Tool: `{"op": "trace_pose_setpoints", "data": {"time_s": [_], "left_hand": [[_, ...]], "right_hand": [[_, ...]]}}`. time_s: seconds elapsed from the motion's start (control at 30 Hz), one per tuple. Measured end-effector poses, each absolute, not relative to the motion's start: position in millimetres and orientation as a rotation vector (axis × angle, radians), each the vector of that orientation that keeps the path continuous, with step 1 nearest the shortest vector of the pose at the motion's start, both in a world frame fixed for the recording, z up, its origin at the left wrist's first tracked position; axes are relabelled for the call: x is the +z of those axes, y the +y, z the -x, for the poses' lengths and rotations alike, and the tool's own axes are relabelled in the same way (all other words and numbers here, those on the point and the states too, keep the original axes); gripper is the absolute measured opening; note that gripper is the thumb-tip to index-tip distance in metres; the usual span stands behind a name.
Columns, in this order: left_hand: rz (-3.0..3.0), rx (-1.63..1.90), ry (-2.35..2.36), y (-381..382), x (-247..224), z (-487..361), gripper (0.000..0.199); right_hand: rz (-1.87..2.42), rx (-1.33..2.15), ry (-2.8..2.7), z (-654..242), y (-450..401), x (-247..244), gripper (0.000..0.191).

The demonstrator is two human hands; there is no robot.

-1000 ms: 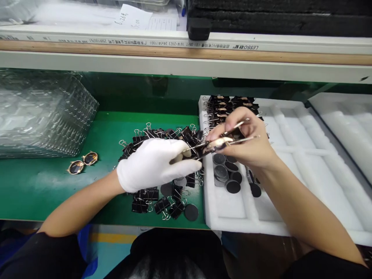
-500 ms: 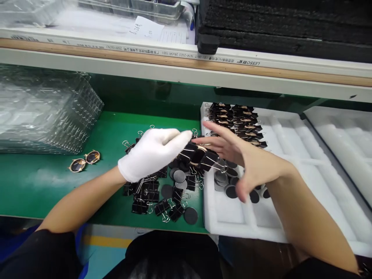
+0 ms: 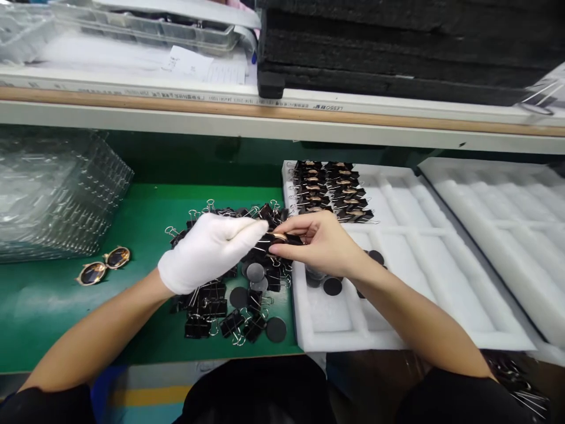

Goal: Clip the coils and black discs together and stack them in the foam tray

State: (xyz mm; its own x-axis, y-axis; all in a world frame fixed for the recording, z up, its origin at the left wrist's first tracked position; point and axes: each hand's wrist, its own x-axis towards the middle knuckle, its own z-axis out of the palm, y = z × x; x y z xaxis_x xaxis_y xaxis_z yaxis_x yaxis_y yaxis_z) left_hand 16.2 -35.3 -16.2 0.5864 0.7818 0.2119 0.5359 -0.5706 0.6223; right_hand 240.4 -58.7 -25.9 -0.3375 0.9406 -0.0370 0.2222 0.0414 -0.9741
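Note:
My left hand (image 3: 214, 247), in a white glove, is closed on one side of a gold-rimmed round piece (image 3: 279, 237) clamped with black binder clips. My bare right hand (image 3: 320, 238) pinches the other side of it between thumb and fingers. The fingers partly hide the clips. Under both hands, a loose heap of black binder clips (image 3: 212, 309) with silver wire handles lies on the green tabletop (image 3: 150, 206). Dark and grey discs (image 3: 276, 330) lie among them.
Two rows of clipped gold-rimmed pieces (image 3: 348, 191) stand in a white foam tray (image 3: 459, 265), with dark discs (image 3: 332, 287) nearer me. Another foam tray (image 3: 498, 206) is farther right. Left are two joined gold-rimmed lenses (image 3: 93, 273) and stacked clear plastic trays (image 3: 57, 200). A shelf edge (image 3: 198, 121) crosses above.
My right hand has gone from spread fingers to a pinch on the clipped piece. The piece has turned from its face showing to edge-on. The camera view has shifted slightly.

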Motion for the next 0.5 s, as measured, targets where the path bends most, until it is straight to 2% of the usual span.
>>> {"op": "trace_pose_setpoints", "data": {"time_s": [0.07,0.17,0.3,0.37,0.5], "left_hand": [[-2.341,0.572,1.043,-32,-15,-14,0.043],[-2.390,0.372,1.093,-28,-13,-8,0.055],[-2.561,0.051,1.085,-22,-11,3,0.061],[-2.621,-0.077,0.996,-20,-8,6,0.058],[-2.641,-0.044,0.913,-21,1,5,0.050]], "right_hand": [[1.202,1.283,-1.736,-248,-53,-20,0.019],[1.283,1.055,-1.907,-288,-37,-11,0.018],[1.585,0.713,-1.805,-392,-5,-14,0.032],[1.837,0.427,-1.677,-447,16,-24,0.029],[2.019,0.184,-1.554,-517,64,-51,0.025]]}}
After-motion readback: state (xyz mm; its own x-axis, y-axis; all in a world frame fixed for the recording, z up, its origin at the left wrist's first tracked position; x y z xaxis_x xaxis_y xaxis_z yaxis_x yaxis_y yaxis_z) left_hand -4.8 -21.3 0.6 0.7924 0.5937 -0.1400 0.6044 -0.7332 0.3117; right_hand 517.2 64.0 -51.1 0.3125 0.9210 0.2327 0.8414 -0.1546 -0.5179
